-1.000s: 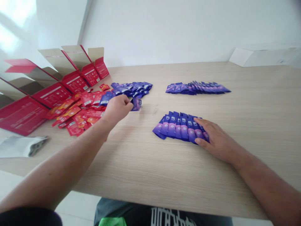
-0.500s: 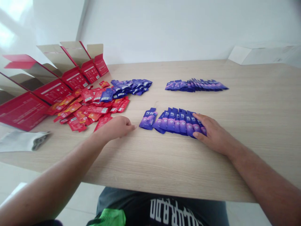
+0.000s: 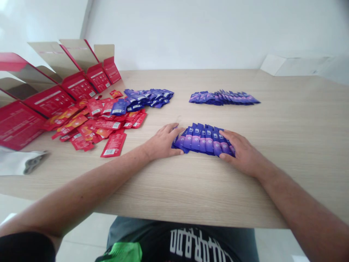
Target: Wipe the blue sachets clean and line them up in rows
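Several purple sachets (image 3: 203, 139) lie overlapped in a row on the table, printed side up. At the row's left end is my left hand (image 3: 165, 142), its thumb and fingers apart around the end sachet, which it partly covers. My right hand (image 3: 242, 153) rests against the right end, thumb at the lower edge and fingers at the upper edge. Both hands hold the row between them.
A second row of purple sachets (image 3: 225, 97) lies farther back. To the left are a purple pile (image 3: 148, 98), a heap of red sachets (image 3: 105, 123) and open red boxes (image 3: 77, 85). A grey-white cloth (image 3: 20, 162) lies at the left edge.
My left hand has moved right and opened from a closed pose onto the row's left end. The separate sachet there now sits against the row. My right hand stays at the right end.
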Action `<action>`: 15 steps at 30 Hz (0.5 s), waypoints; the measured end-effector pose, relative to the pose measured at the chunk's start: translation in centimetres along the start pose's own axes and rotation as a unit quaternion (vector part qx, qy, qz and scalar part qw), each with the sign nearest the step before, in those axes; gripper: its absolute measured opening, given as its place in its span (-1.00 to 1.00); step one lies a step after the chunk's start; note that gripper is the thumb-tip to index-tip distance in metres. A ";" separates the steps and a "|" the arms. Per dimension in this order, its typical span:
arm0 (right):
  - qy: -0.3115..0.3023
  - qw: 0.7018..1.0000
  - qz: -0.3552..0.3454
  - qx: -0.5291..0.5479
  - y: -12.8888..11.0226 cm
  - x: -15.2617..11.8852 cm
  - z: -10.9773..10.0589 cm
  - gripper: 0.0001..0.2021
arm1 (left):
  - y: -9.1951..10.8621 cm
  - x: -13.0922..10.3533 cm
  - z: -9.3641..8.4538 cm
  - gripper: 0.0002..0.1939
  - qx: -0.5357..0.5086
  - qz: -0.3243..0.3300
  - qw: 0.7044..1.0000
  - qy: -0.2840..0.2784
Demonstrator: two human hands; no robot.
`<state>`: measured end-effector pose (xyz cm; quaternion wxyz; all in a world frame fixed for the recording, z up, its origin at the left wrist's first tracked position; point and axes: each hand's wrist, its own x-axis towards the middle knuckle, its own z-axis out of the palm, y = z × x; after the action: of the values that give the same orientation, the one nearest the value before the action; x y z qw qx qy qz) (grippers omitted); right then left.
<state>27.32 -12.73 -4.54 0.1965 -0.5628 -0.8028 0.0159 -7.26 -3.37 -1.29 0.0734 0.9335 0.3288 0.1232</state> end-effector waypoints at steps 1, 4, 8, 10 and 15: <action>-0.002 1.000 0.002 0.000 -0.1 0.0 0.0 -0.20 | 0.1 0.5 0.4 -0.05 0.001 0.005 1.000 0.005; -0.001 1.000 0.006 0.002 -0.2 0.0 -0.1 -0.20 | 0.4 1.5 1.2 -0.04 -0.004 0.013 1.000 0.018; 0.002 1.000 -0.001 0.007 -0.2 0.0 -0.2 -0.21 | 0.5 1.9 1.4 0.09 -0.033 0.011 0.999 0.022; 0.001 1.000 -0.005 0.005 -0.1 0.0 -0.1 -0.20 | 0.3 2.1 1.3 0.14 -0.045 0.017 0.999 0.022; -0.003 1.000 -0.004 0.005 0.0 0.1 -0.1 -0.20 | 0.1 3.4 1.5 0.13 -0.055 0.060 0.996 0.020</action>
<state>27.34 -12.71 -4.40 0.1971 -0.5583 -0.8056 0.0201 -4.22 -1.35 -2.07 0.1103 0.9434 0.2661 0.1643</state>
